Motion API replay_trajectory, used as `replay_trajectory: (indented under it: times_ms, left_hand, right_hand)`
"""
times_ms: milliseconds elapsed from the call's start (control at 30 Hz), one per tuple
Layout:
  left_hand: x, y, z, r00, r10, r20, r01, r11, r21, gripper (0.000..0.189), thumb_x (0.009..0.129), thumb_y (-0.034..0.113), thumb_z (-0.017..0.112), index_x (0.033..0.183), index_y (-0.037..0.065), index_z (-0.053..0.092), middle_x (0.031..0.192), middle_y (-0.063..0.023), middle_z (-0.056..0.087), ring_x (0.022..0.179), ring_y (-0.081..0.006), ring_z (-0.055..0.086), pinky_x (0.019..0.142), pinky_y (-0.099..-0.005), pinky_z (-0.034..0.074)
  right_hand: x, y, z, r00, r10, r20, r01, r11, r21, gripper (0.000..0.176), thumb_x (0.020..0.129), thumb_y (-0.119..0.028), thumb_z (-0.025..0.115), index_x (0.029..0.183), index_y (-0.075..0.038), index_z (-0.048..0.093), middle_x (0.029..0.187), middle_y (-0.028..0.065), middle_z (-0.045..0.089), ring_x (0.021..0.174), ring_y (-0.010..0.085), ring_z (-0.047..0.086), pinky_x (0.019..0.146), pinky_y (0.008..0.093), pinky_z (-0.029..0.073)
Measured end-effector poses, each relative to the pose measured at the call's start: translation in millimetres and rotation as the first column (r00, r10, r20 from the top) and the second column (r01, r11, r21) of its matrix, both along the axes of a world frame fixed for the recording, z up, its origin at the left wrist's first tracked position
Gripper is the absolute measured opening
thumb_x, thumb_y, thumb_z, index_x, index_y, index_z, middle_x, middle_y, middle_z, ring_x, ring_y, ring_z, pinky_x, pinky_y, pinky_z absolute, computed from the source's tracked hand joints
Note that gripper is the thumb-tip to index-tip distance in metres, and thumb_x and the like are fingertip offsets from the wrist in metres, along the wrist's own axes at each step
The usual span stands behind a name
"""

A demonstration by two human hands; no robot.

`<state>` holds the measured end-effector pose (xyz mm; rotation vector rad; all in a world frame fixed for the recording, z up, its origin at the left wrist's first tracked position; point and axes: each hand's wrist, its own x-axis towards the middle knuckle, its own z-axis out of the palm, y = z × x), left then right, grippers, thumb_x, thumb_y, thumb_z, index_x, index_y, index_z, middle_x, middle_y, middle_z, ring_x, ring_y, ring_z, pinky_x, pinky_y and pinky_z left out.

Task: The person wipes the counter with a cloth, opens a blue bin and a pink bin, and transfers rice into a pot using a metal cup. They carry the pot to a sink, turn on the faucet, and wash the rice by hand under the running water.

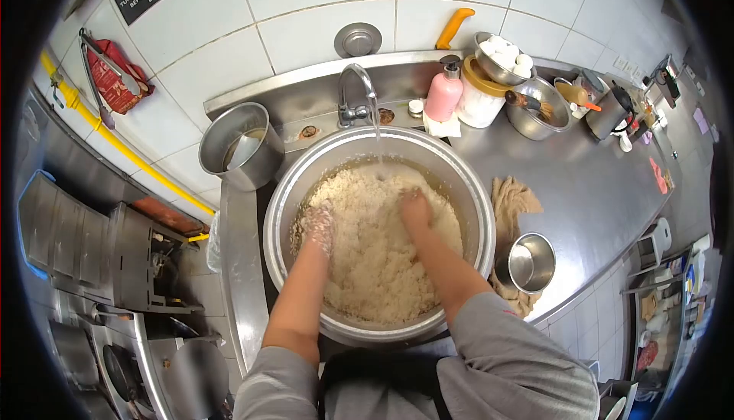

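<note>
A wide metal pot (277,190) stands under the running faucet (356,87), filled with pale wet rice (367,275) and some cloudy water at the edges. My left hand (317,230) is in the rice at the left side, its skin coated with grains and its fingers mostly buried. Farther right, my right hand (415,210) dips into the rice with fingers pointing down, their tips hidden. A thin stream of water falls into the far part of the pot, between and beyond both hands.
Left of the pot stands a deep metal pot (243,144). A small steel pot (531,263) sits on a brown cloth (514,198) at right. Behind are a pink pump bottle (443,92), a white tub (479,102) under a bowl of eggs (505,59), and a metal bowl (539,118).
</note>
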<state>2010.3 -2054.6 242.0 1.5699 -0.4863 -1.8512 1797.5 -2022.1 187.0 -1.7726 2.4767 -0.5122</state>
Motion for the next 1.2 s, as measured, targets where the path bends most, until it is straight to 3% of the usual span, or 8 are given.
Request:
replay_trajectory:
  times_ms: [167,233,433,667,733,833,1033,1200]
  left_hand:
    - [-8,2,-20,0.956,-0.113,-0.272,0.102,0.993,-0.055,0.052,0.092,0.039,0.032,0.136,0.010,0.029,0.134,-0.0136,0.037,0.125,-0.0276,0.031,0.101,-0.0457,0.026]
    - [-15,10,-24,0.976,-0.203,-0.079,0.169,0.936,-0.310,0.052,0.092,0.041,0.032,0.133,0.009,0.031,0.132,-0.0137,0.039,0.123,-0.0262,0.033,0.101,-0.0427,0.028]
    - [-21,44,2,0.738,-0.077,0.670,0.641,0.389,-0.662,0.058,0.087,0.049,0.039,0.126,0.007,0.040,0.126,-0.0117,0.044,0.116,-0.0215,0.041,0.098,-0.0348,0.031]
    - [-15,44,30,0.241,-0.552,-0.798,-0.205,0.775,-0.598,0.058,0.091,0.046,0.029,0.140,0.016,0.019,0.143,-0.0055,0.024,0.130,-0.0168,0.024,0.105,-0.0304,0.021]
    - [-14,46,44,0.826,-0.563,0.041,0.326,0.417,-0.849,0.057,0.091,0.047,0.028,0.138,0.015,0.024,0.139,-0.0068,0.031,0.126,-0.0181,0.030,0.103,-0.0322,0.026]
    - [2,27,34,0.920,-0.386,0.060,0.342,0.721,-0.603,0.057,0.090,0.049,0.032,0.135,0.014,0.031,0.136,-0.0064,0.036,0.118,-0.0205,0.038,0.098,-0.0363,0.031]
    - [8,1,-3,0.996,0.058,-0.062,-0.070,0.975,-0.210,0.059,0.087,0.048,0.046,0.132,0.011,0.037,0.133,-0.0076,0.039,0.118,-0.0222,0.039,0.092,-0.0377,0.038]
    - [-25,-5,-13,0.900,-0.094,-0.426,0.022,0.985,-0.170,0.052,0.088,0.043,0.048,0.129,0.012,0.041,0.125,-0.0090,0.048,0.111,-0.0241,0.047,0.089,-0.0436,0.042]
  right_hand:
    - [79,10,74,0.076,-0.058,0.995,-0.133,0.989,0.068,0.054,0.084,-0.033,0.051,0.129,-0.005,0.042,0.131,0.0196,0.040,0.120,0.0305,0.042,0.096,0.0371,0.034]
    - [123,40,120,0.675,0.033,0.737,-0.021,0.999,-0.026,0.049,0.082,-0.031,0.053,0.127,-0.012,0.046,0.134,0.0190,0.037,0.118,0.0317,0.042,0.096,0.0423,0.033]
    - [103,18,106,0.596,0.301,0.744,-0.087,0.946,-0.313,0.052,0.082,-0.031,0.055,0.128,-0.011,0.043,0.134,0.0195,0.035,0.120,0.0382,0.038,0.101,0.0427,0.027]
    - [120,36,114,0.883,0.324,0.340,-0.214,0.922,-0.322,0.042,0.085,-0.026,0.046,0.126,-0.014,0.042,0.128,0.0157,0.043,0.120,0.0317,0.039,0.100,0.0362,0.030]
    - [106,0,61,0.938,0.233,0.258,-0.152,0.942,-0.298,0.037,0.084,-0.022,0.046,0.120,-0.014,0.047,0.124,0.0152,0.047,0.118,0.0303,0.040,0.099,0.0373,0.031]
    - [32,-7,75,0.966,-0.032,0.258,0.024,0.999,0.034,0.031,0.081,-0.016,0.045,0.111,-0.011,0.054,0.118,0.0108,0.051,0.112,0.0260,0.046,0.097,0.0376,0.033]
    - [0,-43,-48,0.665,-0.196,0.721,0.402,0.907,-0.124,0.034,0.087,-0.019,0.043,0.115,-0.003,0.050,0.112,0.0145,0.056,0.100,0.0289,0.053,0.084,0.0349,0.041]
    - [55,-19,87,0.177,-0.163,0.971,-0.182,0.964,0.195,0.059,0.079,-0.025,0.054,0.132,-0.006,0.035,0.120,0.0144,0.051,0.105,0.0252,0.051,0.085,0.0376,0.041]
